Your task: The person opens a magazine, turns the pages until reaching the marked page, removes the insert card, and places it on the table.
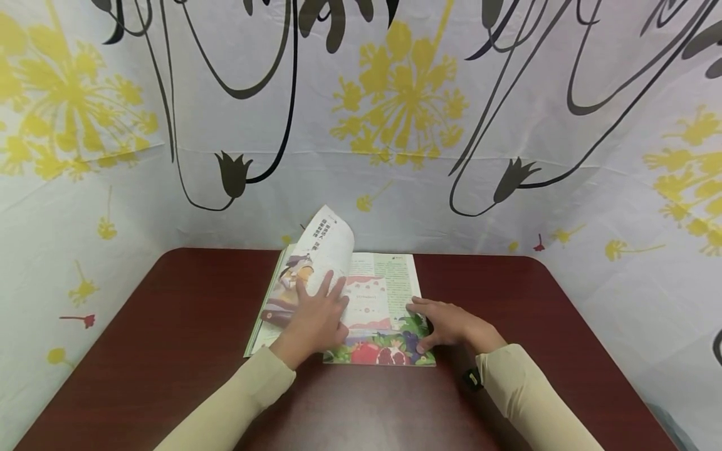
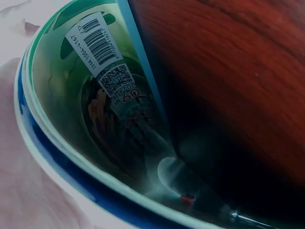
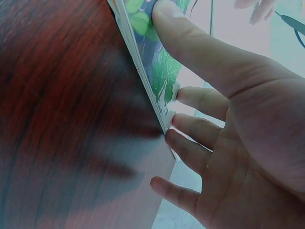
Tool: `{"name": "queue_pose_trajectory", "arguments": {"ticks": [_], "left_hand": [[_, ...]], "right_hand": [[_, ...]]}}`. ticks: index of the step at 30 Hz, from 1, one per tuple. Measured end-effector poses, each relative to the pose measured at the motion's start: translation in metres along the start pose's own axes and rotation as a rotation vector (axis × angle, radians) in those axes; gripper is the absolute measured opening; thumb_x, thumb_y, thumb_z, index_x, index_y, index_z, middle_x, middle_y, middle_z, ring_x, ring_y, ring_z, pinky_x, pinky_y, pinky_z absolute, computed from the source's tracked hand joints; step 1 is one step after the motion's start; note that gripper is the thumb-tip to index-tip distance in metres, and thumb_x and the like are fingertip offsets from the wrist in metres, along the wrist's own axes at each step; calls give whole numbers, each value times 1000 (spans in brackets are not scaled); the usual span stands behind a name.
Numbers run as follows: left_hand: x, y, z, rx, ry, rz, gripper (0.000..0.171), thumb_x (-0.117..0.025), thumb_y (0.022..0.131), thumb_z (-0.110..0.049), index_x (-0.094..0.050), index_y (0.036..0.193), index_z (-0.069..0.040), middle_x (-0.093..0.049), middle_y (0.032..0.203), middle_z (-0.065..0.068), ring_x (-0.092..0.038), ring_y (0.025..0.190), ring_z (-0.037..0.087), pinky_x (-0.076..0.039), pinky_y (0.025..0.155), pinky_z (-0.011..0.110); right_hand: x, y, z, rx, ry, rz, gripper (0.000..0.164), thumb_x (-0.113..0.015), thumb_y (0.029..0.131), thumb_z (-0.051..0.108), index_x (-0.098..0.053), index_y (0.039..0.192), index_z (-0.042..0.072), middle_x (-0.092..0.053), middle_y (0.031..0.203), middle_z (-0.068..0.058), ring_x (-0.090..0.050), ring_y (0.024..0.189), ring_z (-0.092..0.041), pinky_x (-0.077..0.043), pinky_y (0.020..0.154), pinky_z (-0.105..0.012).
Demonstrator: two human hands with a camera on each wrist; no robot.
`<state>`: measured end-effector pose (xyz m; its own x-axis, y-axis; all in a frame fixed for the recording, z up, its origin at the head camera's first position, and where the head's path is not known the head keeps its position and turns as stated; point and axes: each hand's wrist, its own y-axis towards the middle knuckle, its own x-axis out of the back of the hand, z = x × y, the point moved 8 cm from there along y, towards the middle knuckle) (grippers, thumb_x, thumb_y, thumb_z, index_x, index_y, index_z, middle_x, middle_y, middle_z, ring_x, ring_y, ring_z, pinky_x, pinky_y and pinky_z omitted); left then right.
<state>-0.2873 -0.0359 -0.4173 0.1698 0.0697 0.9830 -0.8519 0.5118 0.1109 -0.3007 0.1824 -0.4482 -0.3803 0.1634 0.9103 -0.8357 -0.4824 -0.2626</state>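
A magazine (image 1: 397, 269) lies spread on the table, its right page printed with fruit along the bottom. One leaf (image 1: 324, 241) with an illustration arches up on the left side, its top corner raised. My left hand (image 1: 317, 319) lies against that leaf with its fingers spread. In the left wrist view the magazine's cover bends round, showing a printed barcode (image 2: 100, 45). At the right edge of the magazine is my right hand (image 1: 454, 324). Its thumb (image 3: 174, 19) touches the fruit picture, and the other fingers reach along the page edge, loosely extended.
The dark red wooden table (image 1: 169, 351) has rounded far corners. Behind it hangs a pale cloth (image 1: 316, 138) with yellow flowers and dark curling stems. A small black device (image 1: 472, 379) sits at my right wrist, by the sleeve.
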Motion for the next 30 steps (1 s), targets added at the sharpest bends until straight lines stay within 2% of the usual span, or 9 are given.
{"name": "queue_pose_trajectory", "arguments": {"ticks": [6,10,13,18,24,30], "left_hand": [[-5,0,5,31,-26,32,55,-60,87,-46,-61,133,-15,-38,156,12,-28,146,35,-28,97,77],[-11,0,9,66,-109,101,64,-60,89,-46,-53,142,-13,-33,158,16,-24,147,37,-32,95,77],[-15,-2,12,95,-174,134,66,-59,90,-44,-47,147,-12,-28,160,19,-22,148,39,-34,94,76],[-20,-3,15,111,-237,122,65,-58,91,-37,-45,148,-11,-27,160,19,-24,147,39,-38,92,74],[-25,-3,14,105,-267,143,66,-57,91,-36,-43,150,-10,-25,161,19,-23,147,39,-37,94,74],[-25,-3,14,99,-266,145,67,-57,91,-37,-43,150,-9,-26,161,20,-23,147,40,-37,93,74]], "right_hand": [[0,1,1,-3,6,4,87,-88,74,34,-48,147,8,-35,157,-18,-36,141,-40,-35,108,-60],[1,2,0,-1,-1,10,87,-87,74,38,-49,146,8,-37,156,-18,-37,141,-40,-35,107,-61],[5,5,-2,-5,17,-4,85,-85,75,42,-51,145,7,-44,152,-16,-42,137,-37,-37,106,-58],[15,14,-3,1,55,-75,81,-79,81,47,-50,145,7,-53,143,-12,-51,128,-30,-43,102,-53],[20,33,3,55,89,-122,80,-75,87,42,-44,149,2,-47,148,-17,-44,136,-34,-38,108,-54],[23,56,13,129,115,-146,79,-74,89,37,-40,148,-4,-45,149,-21,-42,138,-37,-37,109,-54]]}}
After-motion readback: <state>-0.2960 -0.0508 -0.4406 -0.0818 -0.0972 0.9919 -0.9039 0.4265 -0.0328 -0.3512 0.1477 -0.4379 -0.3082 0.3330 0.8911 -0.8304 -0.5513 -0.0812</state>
